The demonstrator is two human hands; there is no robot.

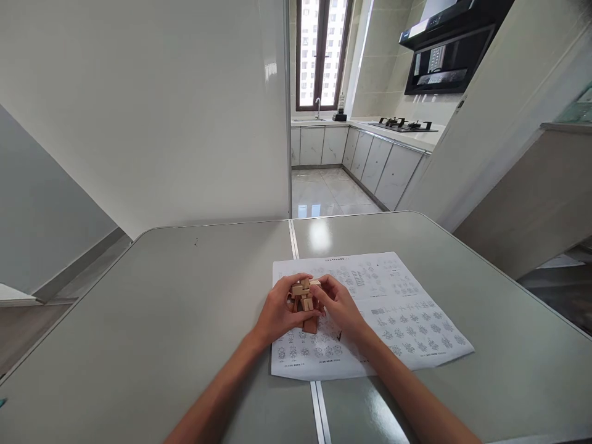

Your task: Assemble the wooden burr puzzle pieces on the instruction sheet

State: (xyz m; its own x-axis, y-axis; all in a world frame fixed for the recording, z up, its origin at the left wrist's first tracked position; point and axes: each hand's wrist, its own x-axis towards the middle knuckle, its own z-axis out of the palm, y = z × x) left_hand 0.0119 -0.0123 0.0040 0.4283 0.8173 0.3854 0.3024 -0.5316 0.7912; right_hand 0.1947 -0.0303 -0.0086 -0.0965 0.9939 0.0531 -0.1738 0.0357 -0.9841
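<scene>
Between my two hands is a wooden interlocking puzzle (306,303) made of light and darker brown bars. My left hand (283,310) wraps round its left side, thumb below and fingers above. On the other side my right hand (340,303) grips the puzzle with thumb and fingers near its upper right. One reddish-brown bar sticks out at the bottom. Under both hands lies a white instruction sheet (407,311) printed with rows of small puzzle diagrams. My fingers hide parts of the puzzle, and I cannot tell whether every bar is joined.
The sheet rests on a grey-green table (185,320) with a metal seam (319,407) down its middle. A pale wall (185,111) stands beyond the far edge. Behind it to the right is a kitchen with a gas hob (402,125) and a window (324,52).
</scene>
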